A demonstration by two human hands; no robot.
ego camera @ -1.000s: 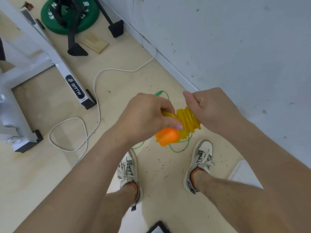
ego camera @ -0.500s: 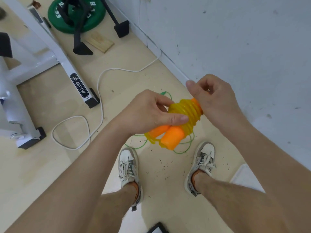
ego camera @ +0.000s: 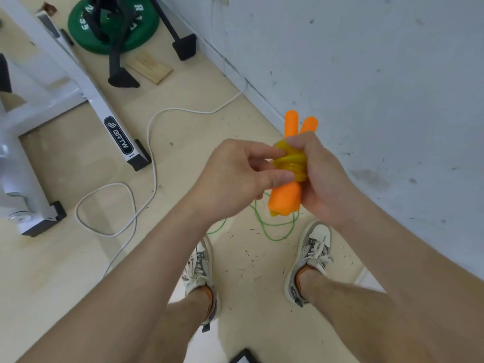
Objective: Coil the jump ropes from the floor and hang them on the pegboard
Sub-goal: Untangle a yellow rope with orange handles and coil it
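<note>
I hold a jump rope with two orange handles and a yellow cord wound tightly round them. My right hand grips the bundle upright, fingers curled over the coils. My left hand pinches the yellow cord at the bundle's left side, thumb and fingers on the coils. A second, green jump rope lies in loose loops on the floor below my hands, between my shoes. No pegboard is in view.
A white wall runs along the right. A white cable snakes over the wooden floor. A white machine frame stands at left, with a green weight plate, black stand legs and a wooden block behind it.
The bundle has turned from lying sideways to standing upright, handle ends now pointing up. My right hand has shifted from the bundle's top end to grip around its coils; my left stays on the cord.
</note>
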